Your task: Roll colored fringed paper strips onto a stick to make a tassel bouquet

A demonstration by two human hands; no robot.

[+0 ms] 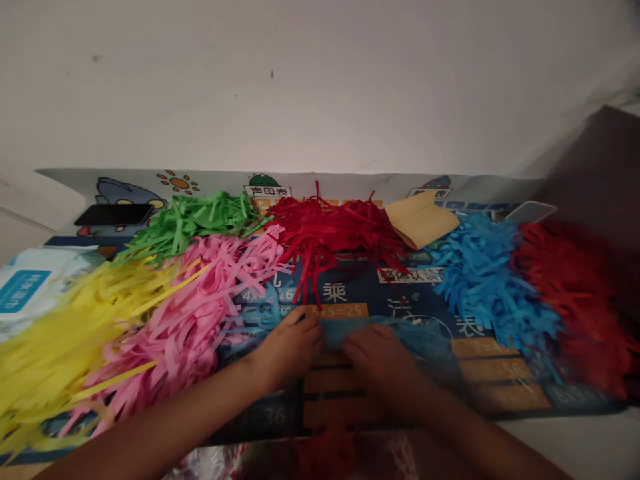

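Note:
My left hand (293, 347) is at the middle of the printed mat (285, 417), its fingers closed on the left part of a blue streamer bundle (337, 330). Opposite it, my right hand (380, 357) has its fingers curled over the same bundle, a little blurred. Loose blue strips spread out beyond both hands. Just above them lies a pile of red strips (330, 227). Pink strips (200, 293) lie to the left of my left hand.
Green (200, 220) and yellow strips (65, 333) lie left, beside a wipes pack (35, 287) and a dark phone (114, 214). Yellowish paper (423, 219), blue strips (490, 273) and more red strips (575, 307) are at right. A wall (310, 87) stands behind.

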